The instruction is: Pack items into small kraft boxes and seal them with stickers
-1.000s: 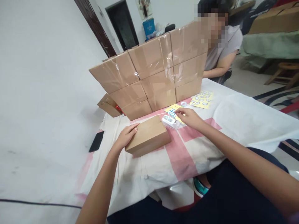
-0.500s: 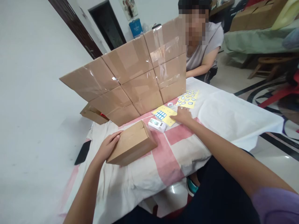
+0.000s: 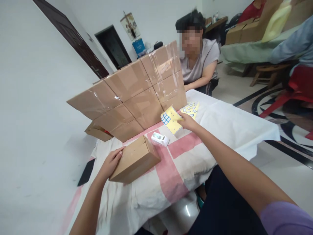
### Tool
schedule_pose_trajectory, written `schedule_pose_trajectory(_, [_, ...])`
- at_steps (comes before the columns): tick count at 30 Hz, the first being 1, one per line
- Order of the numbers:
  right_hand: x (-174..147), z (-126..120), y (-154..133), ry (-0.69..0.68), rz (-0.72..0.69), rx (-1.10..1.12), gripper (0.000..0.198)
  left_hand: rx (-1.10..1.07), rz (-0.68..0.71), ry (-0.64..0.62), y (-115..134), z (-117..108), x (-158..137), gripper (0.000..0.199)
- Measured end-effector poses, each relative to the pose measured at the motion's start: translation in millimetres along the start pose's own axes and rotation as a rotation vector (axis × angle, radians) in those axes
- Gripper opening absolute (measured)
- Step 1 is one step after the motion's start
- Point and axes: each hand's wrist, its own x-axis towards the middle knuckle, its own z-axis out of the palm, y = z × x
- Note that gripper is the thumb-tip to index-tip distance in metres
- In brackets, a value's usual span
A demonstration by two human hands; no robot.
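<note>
My left hand grips the left end of a small closed cardboard box, its fingers over the top edge. The box rests on the pink and white tablecloth. My right hand pinches the right edge of a yellow paper sheet with a blue grid drawn on it. That sheet is bent and tilted, lifted at least partly off the cloth. Beyond my right fingers lies a second yellow sheet with scattered blue-outlined shapes. A small white device lies between the box and the lifted sheet.
A wall of taped cardboard boxes stands along the far side of the table. Behind its right end crouches another person. A black flat object lies at the left edge. White cloth covers the right side.
My right hand has closed on the gridded yellow sheet and raised it, bending it. My left hand stays on the box. The view has shifted slightly.
</note>
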Motion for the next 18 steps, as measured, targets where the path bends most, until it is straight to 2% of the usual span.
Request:
schedule_pose_trajectory(2, [-11, -10, -9, 0.038, -0.162, 0.265, 0.03, 0.064, 0.034, 0.071, 15, -9, -2, 0.047])
schedule_pose_trajectory(4, [-21, -13, -21, 0.077, -0.293, 0.541, 0.041, 0.155, 0.077, 0.219, 42, -19, -5, 0.042])
schedule_pose_trajectory(6, [-32, -11, -35, 0.091, -0.338, 0.699, 0.053, 0.192, 0.162, 0.384, 82, -27, -7, 0.04])
schedule_pose_trajectory(7, [-38, -8, -43, 0.077, -0.346, 0.737, 0.056, 0.143, 0.225, 0.433, 104, -29, -8, 0.039])
schedule_pose_trajectory(9, [-52, -3, -56, 0.006, -0.347, 0.76, 0.055, -0.036, 0.298, 0.453, 151, -27, -7, 0.039])
schedule_pose_trajectory(11, [-66, 2, -67, -0.09, -0.322, 0.774, 0.051, -0.203, 0.308, 0.404, 191, -15, -4, 0.052])
schedule_pose_trajectory(13, [-77, 5, -75, -0.158, -0.278, 0.81, 0.051, -0.276, 0.338, 0.389, 217, 2, -1, 0.053])
schedule_pose_trajectory(14, [-82, 7, -77, -0.165, -0.264, 0.83, 0.052, -0.258, 0.355, 0.449, 225, 12, 0, 0.052])
schedule_pose_trajectory(17, [-89, 11, -82, -0.086, -0.26, 0.862, 0.051, -0.077, 0.397, 0.805, 232, 38, 1, 0.048])
schedule_pose_trajectory(18, [-90, 12, -83, -0.062, -0.263, 0.858, 0.05, -0.023, 0.401, 0.884, 232, 44, 0, 0.047])
